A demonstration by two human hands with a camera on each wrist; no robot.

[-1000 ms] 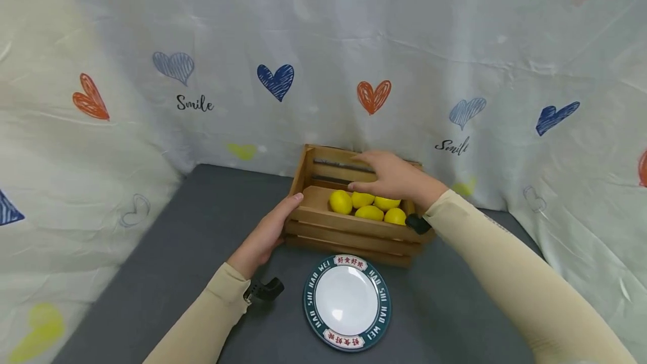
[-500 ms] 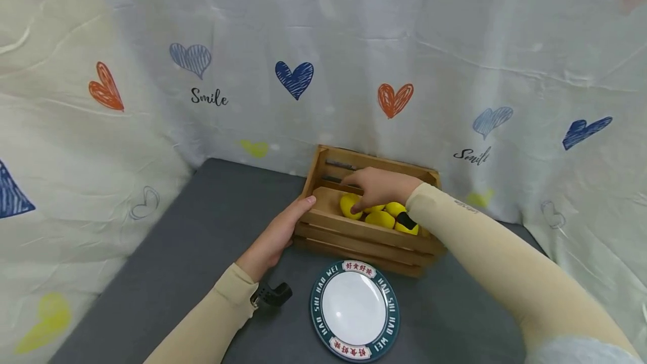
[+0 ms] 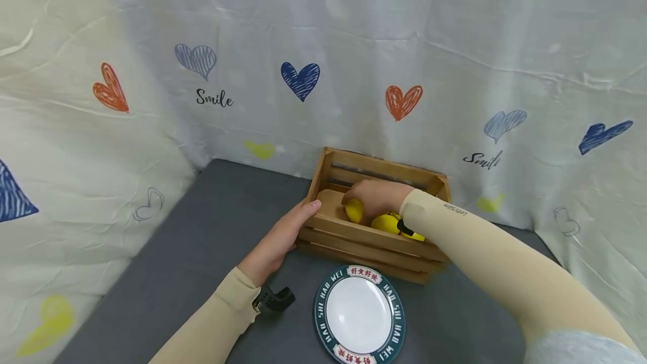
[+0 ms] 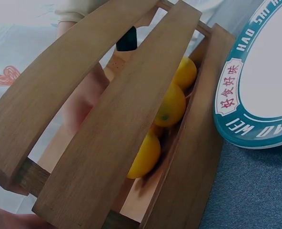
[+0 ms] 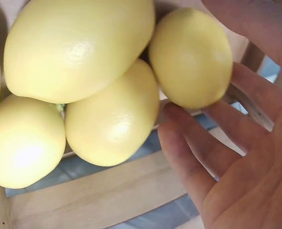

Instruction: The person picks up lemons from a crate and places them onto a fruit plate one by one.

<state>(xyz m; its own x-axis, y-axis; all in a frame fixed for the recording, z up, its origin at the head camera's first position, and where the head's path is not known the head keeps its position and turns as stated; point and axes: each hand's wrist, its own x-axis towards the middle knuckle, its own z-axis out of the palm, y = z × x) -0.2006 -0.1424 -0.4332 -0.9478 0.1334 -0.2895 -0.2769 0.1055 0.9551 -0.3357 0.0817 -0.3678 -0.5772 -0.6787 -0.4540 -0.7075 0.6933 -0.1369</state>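
A slatted wooden crate holds several yellow lemons. My left hand grips the crate's left end, thumb on the top edge; the fingers are mostly hidden in the head view. Inside the crate, my right hand is around the leftmost lemon. In the right wrist view, the fingers of that hand curve round the lemon, fingertips at its side and thumb close above, with a gap to the palm. Through the slats, the left wrist view shows more lemons.
A white plate with a dark green lettered rim lies just in front of the crate on the dark grey tabletop. Behind the crate hangs a pale curtain printed with hearts.
My right hand has come down from above the crate into it and closed around the leftmost lemon. The left hand keeps its grip on the crate. The head view has shifted slightly.
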